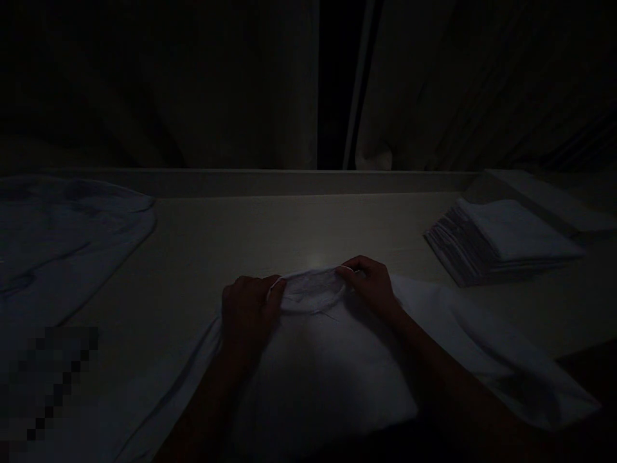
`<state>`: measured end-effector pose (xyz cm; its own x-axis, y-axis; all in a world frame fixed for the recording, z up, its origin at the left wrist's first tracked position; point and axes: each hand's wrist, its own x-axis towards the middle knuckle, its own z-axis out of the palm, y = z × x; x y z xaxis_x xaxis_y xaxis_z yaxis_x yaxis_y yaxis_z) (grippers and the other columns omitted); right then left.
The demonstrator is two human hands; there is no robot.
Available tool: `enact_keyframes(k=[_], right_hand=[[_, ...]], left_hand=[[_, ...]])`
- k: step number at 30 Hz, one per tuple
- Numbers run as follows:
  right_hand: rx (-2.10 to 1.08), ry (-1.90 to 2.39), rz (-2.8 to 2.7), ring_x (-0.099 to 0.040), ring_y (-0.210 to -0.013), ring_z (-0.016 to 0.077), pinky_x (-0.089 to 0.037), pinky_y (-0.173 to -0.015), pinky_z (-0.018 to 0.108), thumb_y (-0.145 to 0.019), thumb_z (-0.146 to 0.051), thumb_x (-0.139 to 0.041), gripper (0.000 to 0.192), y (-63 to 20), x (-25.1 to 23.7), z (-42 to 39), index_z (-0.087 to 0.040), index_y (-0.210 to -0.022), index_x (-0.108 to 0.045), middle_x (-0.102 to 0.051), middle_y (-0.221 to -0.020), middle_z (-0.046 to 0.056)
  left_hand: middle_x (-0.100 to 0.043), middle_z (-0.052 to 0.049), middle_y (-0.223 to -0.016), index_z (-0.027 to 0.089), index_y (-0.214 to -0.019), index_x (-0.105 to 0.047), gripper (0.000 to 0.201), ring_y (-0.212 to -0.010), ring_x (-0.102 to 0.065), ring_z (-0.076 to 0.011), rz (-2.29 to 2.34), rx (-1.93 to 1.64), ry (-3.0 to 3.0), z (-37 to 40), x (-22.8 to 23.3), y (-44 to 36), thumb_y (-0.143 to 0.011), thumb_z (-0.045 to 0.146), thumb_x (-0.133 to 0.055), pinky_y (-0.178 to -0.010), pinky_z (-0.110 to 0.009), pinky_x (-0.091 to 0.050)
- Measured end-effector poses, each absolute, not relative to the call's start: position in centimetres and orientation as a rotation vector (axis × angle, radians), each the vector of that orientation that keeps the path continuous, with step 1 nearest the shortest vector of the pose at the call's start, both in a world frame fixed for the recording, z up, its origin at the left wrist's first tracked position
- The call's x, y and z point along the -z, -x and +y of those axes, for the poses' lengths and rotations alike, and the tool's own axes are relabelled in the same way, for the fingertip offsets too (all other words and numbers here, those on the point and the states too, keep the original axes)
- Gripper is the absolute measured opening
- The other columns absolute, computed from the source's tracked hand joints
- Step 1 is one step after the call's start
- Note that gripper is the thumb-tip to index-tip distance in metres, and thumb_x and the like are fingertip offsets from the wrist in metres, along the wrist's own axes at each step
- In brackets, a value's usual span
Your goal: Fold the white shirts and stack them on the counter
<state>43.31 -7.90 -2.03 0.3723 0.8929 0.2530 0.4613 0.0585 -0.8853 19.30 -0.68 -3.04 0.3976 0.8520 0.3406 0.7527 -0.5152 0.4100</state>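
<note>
A white long-sleeved garment lies spread on the pale table before me, its round neckline at the far side. My left hand pinches the left side of the neckline between thumb and fingers. At the right side of the same opening, my right hand grips the edge between thumb and forefinger. The neck opening sits stretched between both hands, and loose threads hang near its front edge. One sleeve reaches out to the right, partly behind my right forearm. The scene is very dark, so fine detail is lost.
A stack of folded cloth stands at the right, in front of a pale box-like block. More light fabric is heaped at the left. A low ledge runs along the table's back, with dark curtains behind it.
</note>
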Motion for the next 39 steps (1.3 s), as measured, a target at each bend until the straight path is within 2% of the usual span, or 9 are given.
enact_keyframes(k=[3, 8, 13, 17, 21, 24, 29, 36, 39], right_hand=[[-0.485, 1.586, -1.207, -0.062, -0.069, 0.0159, -0.045, -0.065, 0.027, -0.078, -0.038, -0.070, 0.018, -43.4, 2.3, -7.8, -0.020, -0.075, -0.070, -0.068, -0.072, 0.001], [-0.432, 1.582, -1.176, -0.061, -0.072, 0.0163, -0.045, -0.068, 0.027, -0.081, -0.041, -0.067, 0.021, -43.4, 2.5, -7.7, -0.020, -0.076, -0.068, -0.067, -0.074, 0.001], [-0.413, 1.579, -1.193, -0.057, -0.071, 0.0152, -0.043, -0.066, 0.026, -0.087, -0.045, -0.058, 0.027, -44.1, 2.8, -7.4, -0.020, -0.077, -0.062, -0.064, -0.075, 0.001], [-0.416, 1.656, -1.216, -0.060, -0.084, 0.0175, -0.045, -0.075, 0.029, -0.096, -0.044, -0.040, 0.034, -46.0, 4.3, -7.1, -0.020, -0.094, -0.064, -0.067, -0.091, 0.005], [-0.288, 1.912, -1.394, -0.060, -0.096, 0.0226, -0.043, -0.085, 0.036, -0.090, -0.030, -0.048, 0.029, -47.5, 5.9, -7.0, -0.019, -0.112, -0.064, -0.068, -0.107, 0.011], [-0.158, 2.112, -1.582, -0.059, -0.094, 0.0259, -0.040, -0.084, 0.040, -0.083, -0.028, -0.059, 0.027, -47.6, 6.2, -7.1, -0.020, -0.106, -0.070, -0.069, -0.099, 0.012], [-0.167, 2.041, -1.541, -0.058, -0.083, 0.0224, -0.041, -0.078, 0.036, -0.081, -0.032, -0.064, 0.015, -47.1, 5.0, -7.2, -0.020, -0.076, -0.070, -0.067, -0.081, 0.008], [-0.313, 1.745, -1.342, -0.060, -0.073, 0.0158, -0.043, -0.067, 0.027, -0.085, -0.030, -0.057, 0.011, -46.7, 3.4, -7.7, -0.021, -0.085, -0.063, -0.066, -0.079, 0.000], [-0.337, 1.794, -1.427, -0.061, -0.081, 0.0169, -0.045, -0.075, 0.029, -0.084, -0.024, -0.058, 0.010, -46.7, 4.2, -7.8, -0.021, -0.091, -0.065, -0.068, -0.088, 0.002]], left_hand=[[-0.073, -0.004, -0.099, 0.024, -0.094, -0.073, 0.032, -0.098, -0.060, -0.0230, 1.371, -0.897, -2.490, -0.7, 3.2, -19.1, -0.090, 0.044, -0.048, -0.090, -0.040, -0.040], [-0.073, -0.003, -0.093, 0.024, -0.094, -0.071, 0.033, -0.092, -0.062, -0.0221, 1.345, -0.935, -2.407, -0.9, 3.1, -19.2, -0.090, 0.046, -0.047, -0.091, -0.040, -0.041], [-0.069, -0.004, -0.112, 0.023, -0.112, -0.064, 0.043, -0.101, -0.062, -0.0203, 1.252, -0.835, -2.106, -0.4, 3.2, -18.7, -0.093, 0.045, -0.033, -0.088, -0.033, -0.046], [-0.067, -0.008, -0.114, 0.021, -0.119, -0.060, 0.043, -0.102, -0.062, -0.0225, 1.374, -0.691, -2.121, 1.0, 4.3, -17.6, -0.089, 0.044, -0.040, -0.087, -0.036, -0.048], [-0.067, -0.012, -0.105, 0.021, -0.110, -0.068, 0.041, -0.098, -0.061, -0.0262, 1.490, -0.436, -2.339, 2.0, 5.6, -17.2, -0.086, 0.045, -0.045, -0.085, -0.041, -0.046], [-0.067, -0.013, -0.097, 0.022, -0.102, -0.071, 0.039, -0.093, -0.061, -0.0278, 1.537, -0.340, -2.408, 2.3, 6.0, -17.2, -0.085, 0.046, -0.045, -0.081, -0.043, -0.046], [-0.068, -0.012, -0.099, 0.020, -0.093, -0.068, 0.030, -0.093, -0.062, -0.0264, 1.587, -0.503, -2.338, 1.8, 5.1, -17.2, -0.083, 0.039, -0.048, -0.082, -0.042, -0.046], [-0.070, -0.007, -0.094, 0.024, -0.098, -0.062, 0.025, -0.087, -0.064, -0.0238, 1.682, -0.701, -2.128, 1.0, 4.0, -17.4, -0.084, 0.038, -0.047, -0.077, -0.037, -0.047], [-0.069, -0.009, -0.099, 0.021, -0.097, -0.062, 0.024, -0.090, -0.063, -0.0239, 1.665, -0.599, -2.257, 1.3, 4.8, -17.3, -0.085, 0.035, -0.046, -0.079, -0.036, -0.046]])
